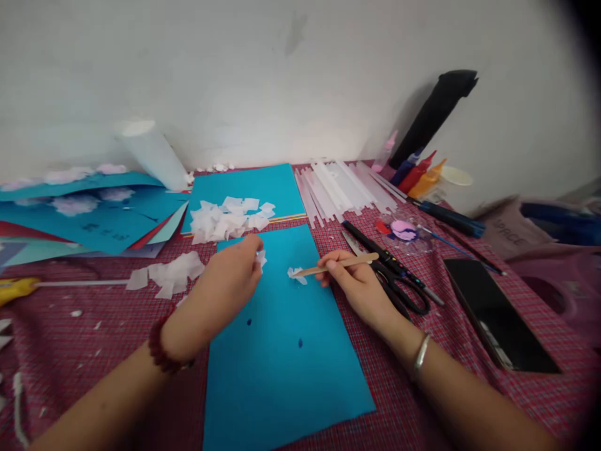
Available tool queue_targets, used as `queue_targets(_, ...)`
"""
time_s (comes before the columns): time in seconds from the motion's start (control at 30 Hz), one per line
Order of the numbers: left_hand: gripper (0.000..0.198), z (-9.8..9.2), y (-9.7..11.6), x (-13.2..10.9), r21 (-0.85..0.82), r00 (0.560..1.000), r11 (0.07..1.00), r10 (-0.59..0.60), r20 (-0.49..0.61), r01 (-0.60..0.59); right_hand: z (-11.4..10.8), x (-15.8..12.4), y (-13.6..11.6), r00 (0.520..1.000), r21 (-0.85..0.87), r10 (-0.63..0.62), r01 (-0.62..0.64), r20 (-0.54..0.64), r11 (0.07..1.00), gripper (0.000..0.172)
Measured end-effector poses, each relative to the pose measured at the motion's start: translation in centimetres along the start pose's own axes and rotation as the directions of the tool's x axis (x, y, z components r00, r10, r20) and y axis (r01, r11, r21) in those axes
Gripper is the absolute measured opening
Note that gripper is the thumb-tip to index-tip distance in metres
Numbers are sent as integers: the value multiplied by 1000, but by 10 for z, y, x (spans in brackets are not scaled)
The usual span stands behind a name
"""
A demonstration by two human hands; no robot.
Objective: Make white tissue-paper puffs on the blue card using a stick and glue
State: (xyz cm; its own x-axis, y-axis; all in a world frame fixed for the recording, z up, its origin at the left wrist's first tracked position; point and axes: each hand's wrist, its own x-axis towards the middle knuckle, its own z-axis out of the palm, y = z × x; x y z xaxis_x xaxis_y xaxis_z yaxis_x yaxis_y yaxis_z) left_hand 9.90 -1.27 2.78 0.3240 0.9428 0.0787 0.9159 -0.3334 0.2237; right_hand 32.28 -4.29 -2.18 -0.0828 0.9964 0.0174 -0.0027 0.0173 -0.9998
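A blue sheet (286, 382) lies on the checked cloth, with two dark spots on its middle. My right hand (352, 282) pinches a wooden stick (357, 260), whose left tip touches a small crumpled white paper piece (297, 275) on the sheet. Over the sheet's upper left edge, my left hand (237, 269) is closed, and a white scrap (261, 258) shows at its fingertips. Behind it, a pile of white paper pieces (225, 219) rests on another blue sheet (277, 181).
Black scissors (404, 291), pens (375, 247) and a phone (498, 313) lie to the right. White strips (338, 188) and paint bottles (416, 172) are behind. At left are a glue gun (16, 289), more white scraps (173, 272) and stacked coloured sheets (103, 219).
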Motion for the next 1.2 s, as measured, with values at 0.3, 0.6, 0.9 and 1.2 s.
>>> queue_targets(0.3, 21, 20, 9, 3, 190, 965, 957, 241, -102, -219, 3, 1, 5, 978, -229, -177, 199, 114, 953, 15)
queue_targets(0.6, 18, 35, 15, 4, -240, 990, 966, 114, 81, -91, 1, 2, 1, 983, -276, -175, 185, 60, 943, 17)
queue_targets(0.9, 22, 38, 20, 4, -197, 976, 971, 164, 145, -134, 1, 5, 2, 994, -125, -108, 107, -2, 986, 17)
queue_targets(1.2, 19, 49, 18, -9, -151, 979, 970, 199, 37, -191, 9, 27, -14, 989, -213, -103, 123, 103, 969, 20)
